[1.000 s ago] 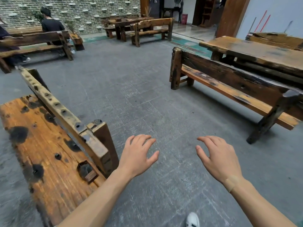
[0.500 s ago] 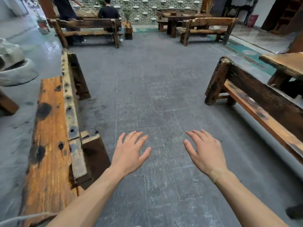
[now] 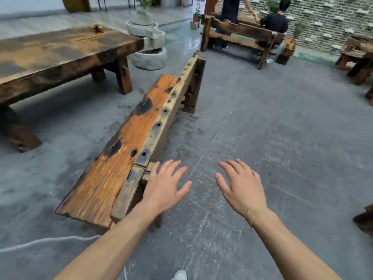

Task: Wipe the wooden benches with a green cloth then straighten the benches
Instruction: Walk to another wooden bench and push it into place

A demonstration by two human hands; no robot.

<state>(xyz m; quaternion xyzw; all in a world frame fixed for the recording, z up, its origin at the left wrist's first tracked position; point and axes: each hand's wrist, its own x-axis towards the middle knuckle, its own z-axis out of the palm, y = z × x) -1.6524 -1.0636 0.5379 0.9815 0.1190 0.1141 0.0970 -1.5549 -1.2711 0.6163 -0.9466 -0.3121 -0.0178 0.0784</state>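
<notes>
No readable text, labels, brand marks, numbers or signs in the head view. Checked the wooden bench [image 3: 129,158], the wooden table [image 3: 60,51] and the brick wall [image 3: 331,19]: all bare of lettering.

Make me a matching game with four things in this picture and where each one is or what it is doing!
Things:
1. left hand
2. right hand
3. wooden bench
4. stone basin

Places or states:
A. on the floor beyond the big table's far end
B. fingers spread, over the bench's near end post
C. orange seat with dark spots, beside the big table
D. fingers spread, over bare grey floor

Pairs: 1-B, 2-D, 3-C, 4-A
</notes>
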